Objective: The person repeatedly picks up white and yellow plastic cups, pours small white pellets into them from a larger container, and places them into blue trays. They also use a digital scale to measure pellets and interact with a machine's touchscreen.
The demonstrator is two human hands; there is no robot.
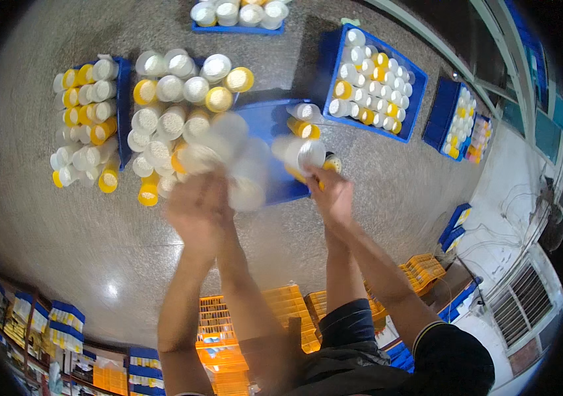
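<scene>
Fingers of the right hand (pixel 333 195) grip a white-capped jar (pixel 308 155) over the blue crate (pixel 269 122); left hand (pixel 195 204) blurred, grip indiscernible; crate nearly empty, many jars (pixel 175 105) already stacked on the floor (pixel 83 237).

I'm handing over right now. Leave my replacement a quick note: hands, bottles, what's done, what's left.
Left hand: blurred by motion at the bottle pile on the floor; grip unclear.
Right hand: holding a white-capped bottle over the nearly empty blue tray.
Done: one blue tray behind is packed with bottles.
Left: the floor pile and the side heap remain loose.
</scene>
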